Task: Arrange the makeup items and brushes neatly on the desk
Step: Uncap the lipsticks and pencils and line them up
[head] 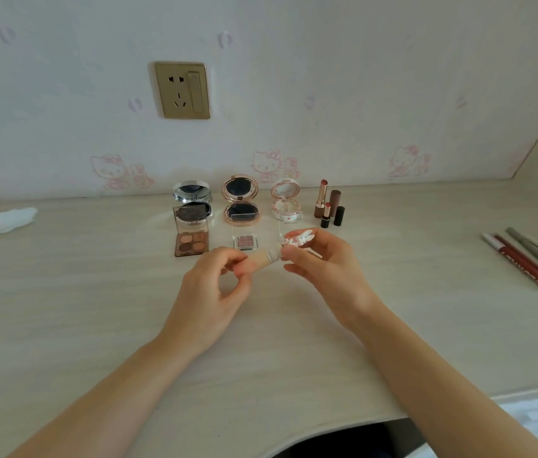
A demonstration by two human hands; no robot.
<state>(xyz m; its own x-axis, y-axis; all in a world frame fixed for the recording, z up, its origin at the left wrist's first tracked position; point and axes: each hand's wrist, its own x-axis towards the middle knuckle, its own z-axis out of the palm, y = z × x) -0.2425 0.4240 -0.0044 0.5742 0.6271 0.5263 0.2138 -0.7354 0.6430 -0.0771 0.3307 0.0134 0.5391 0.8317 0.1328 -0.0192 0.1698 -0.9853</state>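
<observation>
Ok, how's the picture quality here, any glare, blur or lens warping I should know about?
Head view: soft, even light with only faint shadows on the desk; wide-angle warping bows the desk's back edge and stretches the forearms; the open compacts' mirrors show dark reflections rather than glare; the small tube held between the left hand and right hand looks slightly soft, so its detail is unclear.

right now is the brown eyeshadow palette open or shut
Open: the eyeshadow palette has its clear lid raised, four brown pans showing.
</observation>
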